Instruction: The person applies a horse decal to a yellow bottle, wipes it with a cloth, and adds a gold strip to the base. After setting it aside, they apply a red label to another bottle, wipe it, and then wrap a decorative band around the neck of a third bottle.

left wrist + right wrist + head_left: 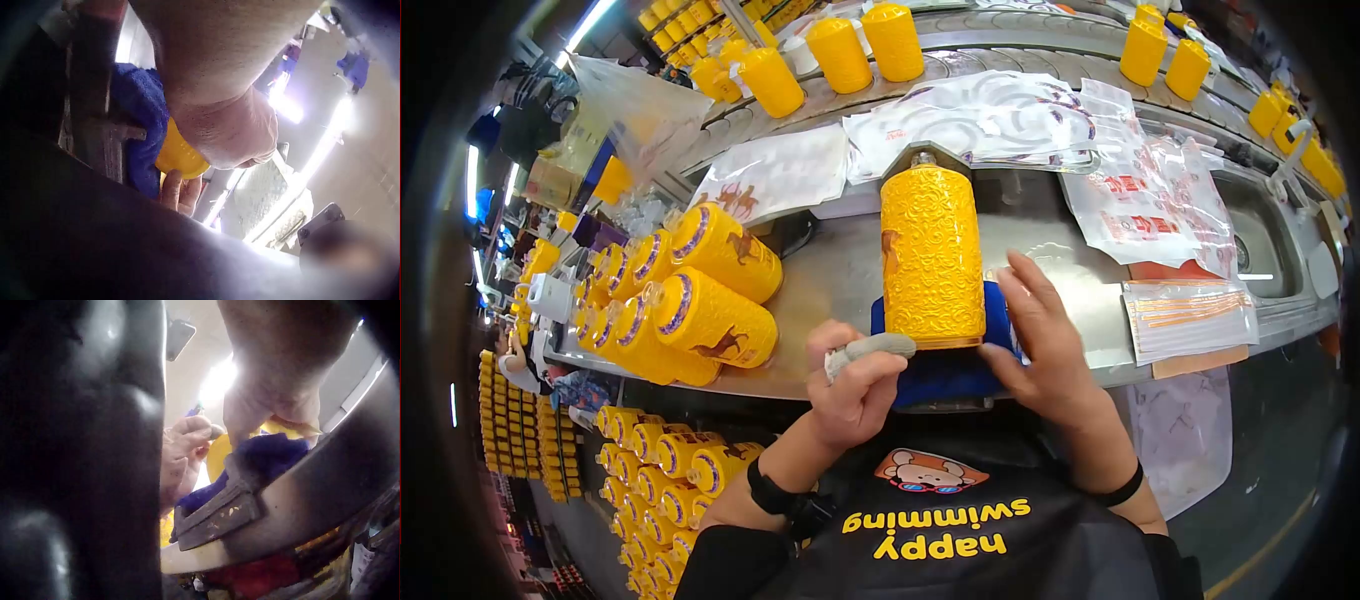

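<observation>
A yellow embossed bottle [933, 250] lies on a blue cloth [1000, 315], its bare neck pointing away into an angled metal rest [960, 158]. My left hand [850, 385] is at the left of the bottle's base, fingers curled. A grey cover [878, 346], looking like a finger cot, sits on one finger, its tip right at the bottle's lower edge. My right hand [1045, 345] is spread along the bottle's right side, thumb near the base and fingers straight. In the right wrist view the blue cloth [272, 453] drapes over a grey block [219, 519].
Several finished-looking yellow bottles [715, 315] with horse pictures lie stacked on the left. Printed sheets [975, 115] line the bench behind, with more sheets [1185, 320] at the right beside a sink [1260, 235]. A conveyor [990, 65] carrying yellow bottles [893, 42] runs along the back.
</observation>
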`<state>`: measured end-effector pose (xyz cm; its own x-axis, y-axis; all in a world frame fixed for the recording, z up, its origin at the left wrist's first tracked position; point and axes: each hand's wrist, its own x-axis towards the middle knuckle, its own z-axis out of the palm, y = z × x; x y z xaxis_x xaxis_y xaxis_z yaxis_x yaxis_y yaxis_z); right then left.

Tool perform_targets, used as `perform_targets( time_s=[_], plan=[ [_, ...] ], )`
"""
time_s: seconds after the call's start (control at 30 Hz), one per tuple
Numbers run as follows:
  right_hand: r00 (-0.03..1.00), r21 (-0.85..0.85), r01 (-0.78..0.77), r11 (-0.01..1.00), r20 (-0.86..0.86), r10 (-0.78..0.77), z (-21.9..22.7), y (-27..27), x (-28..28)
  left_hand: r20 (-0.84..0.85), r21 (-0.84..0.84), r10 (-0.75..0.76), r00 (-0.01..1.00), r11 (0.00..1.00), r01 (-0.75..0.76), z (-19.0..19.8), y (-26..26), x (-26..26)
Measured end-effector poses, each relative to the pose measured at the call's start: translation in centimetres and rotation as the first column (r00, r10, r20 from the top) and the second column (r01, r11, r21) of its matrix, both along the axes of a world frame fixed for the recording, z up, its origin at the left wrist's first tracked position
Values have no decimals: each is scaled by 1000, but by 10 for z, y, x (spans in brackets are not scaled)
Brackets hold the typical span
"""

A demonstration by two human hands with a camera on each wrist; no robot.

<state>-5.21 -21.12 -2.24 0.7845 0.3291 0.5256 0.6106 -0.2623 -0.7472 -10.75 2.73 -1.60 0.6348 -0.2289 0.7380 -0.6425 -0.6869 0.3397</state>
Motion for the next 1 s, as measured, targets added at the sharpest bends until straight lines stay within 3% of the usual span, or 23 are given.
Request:
perform_targets(
  time_s=[0.03, 0.07, 0.17, 0.2, 0.3, 0.33, 0.5, 0.6, 0.7, 0.73, 0.83, 0.93, 1.0],
  plan=[
    [999, 50, 9, 999, -45, -7, 1, -4, -1, -6, -11, -11, 1000, 1000, 11, -2, 1, 0],
    [995, 125, 22, 992, 98, -34, 4, -6, 1, -13, -24, -15, 1000, 1000, 14, -3, 1, 0],
    [943, -75, -143, 987, 292, 159, 39, -6, -4, -32, -25, -18, 999, 1000, 17, -4, 4, -2],
    [930, -81, -107, 991, 345, 128, 43, 6, -7, -40, -20, -20, 999, 1000, 19, -4, 4, -2],
    [869, -316, -94, 944, 437, 233, 49, 12, -3, -15, -1, 13, 1000, 1000, -13, -3, 2, -2],
    [865, -289, -78, 954, 456, 209, 47, 14, -2, -22, 49, 31, 999, 998, -30, 1, 0, 0],
    [861, -302, -42, 953, 473, 188, 48, 13, -3, 7, 337, 173, 985, 927, -165, 26, -29, 22],
    [877, -277, -62, 959, 444, 185, 43, 9, -3, -4, 316, 148, 989, 939, -139, 17, -26, 30],
    [893, -234, -90, 968, 412, 182, 39, 6, -2, -120, 41, 103, 987, 994, -98, -6, -12, 26],
    [896, -223, -104, 969, 401, 189, 38, 5, -1, -178, 20, 63, 982, 998, -60, -8, -8, 23],
    [897, -185, -114, 976, 404, 181, 33, 5, 1, -71, 181, 194, 978, 967, -179, 8, -19, 22],
    [905, -173, -118, 978, 387, 178, 29, 3, 1, -57, 300, 102, 993, 951, -80, 15, -22, 31],
    [910, -156, -129, 979, 374, 179, 26, 2, 2, -112, 124, 54, 992, 991, -40, -7, -12, 31]
  ],
)
